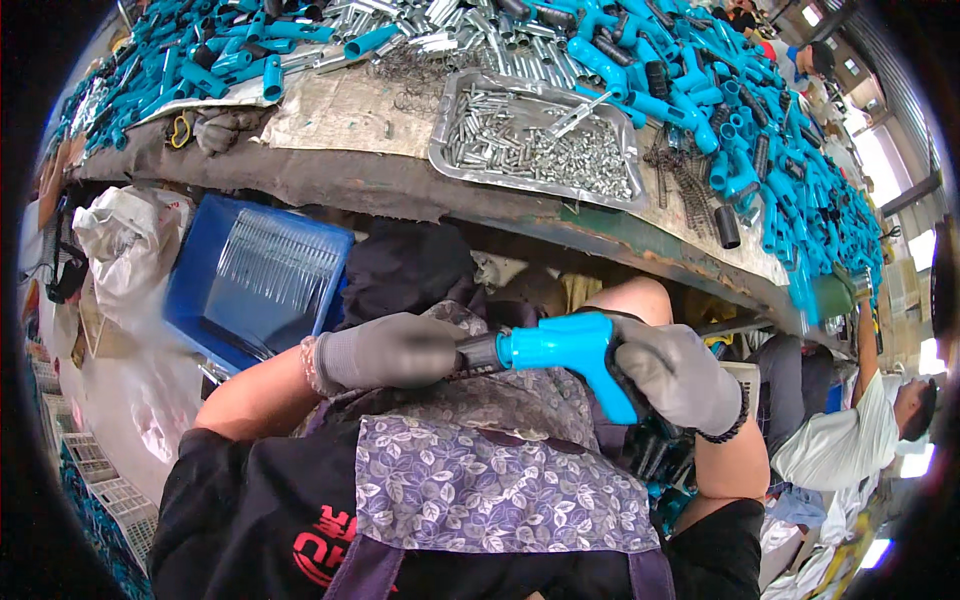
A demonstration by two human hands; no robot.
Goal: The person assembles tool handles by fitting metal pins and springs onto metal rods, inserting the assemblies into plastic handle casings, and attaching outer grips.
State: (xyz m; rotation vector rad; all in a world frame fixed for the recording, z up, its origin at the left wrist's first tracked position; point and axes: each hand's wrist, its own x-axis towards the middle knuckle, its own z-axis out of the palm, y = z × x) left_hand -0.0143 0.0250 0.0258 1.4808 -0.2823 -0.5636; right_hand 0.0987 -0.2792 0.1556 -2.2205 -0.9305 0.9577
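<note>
Long bench (pixel 300 182) seen across the upper view, its near edge draped with grey cloth toward the left. Its right part is buried under a wide heap of turquoise parts (pixel 770 150), mixed with black pieces. A co-worker in a pale top (pixel 835 445) is noted off the bench's right end. A leaf-print apron (pixel 500 490) is worn by the person. A second turquoise pile (pixel 195 65) is spread at the bench's far left corner. A blue crate (pixel 190 300) is set below the near edge, left side, with thin pale rods (pixel 275 255) laid in a row. A silver tray (pixel 520 184) is placed at the middle of the near edge; small metal pins (pixel 490 130) are held in it.

Both hands gloved in grey. A turquoise handle piece (pixel 565 345) is held above the lap, off the bench, short of its near edge; its rear end is gripped by the right hand (pixel 680 370), fingers wrapped around. A black ribbed piece (pixel 482 355) is pinched in the closed fingers of the left hand (pixel 390 350), which is blurred; its tip is met by the turquoise collar. Thin dark springs (pixel 690 185) are scattered right of the tray, near the bench's front edge
</note>
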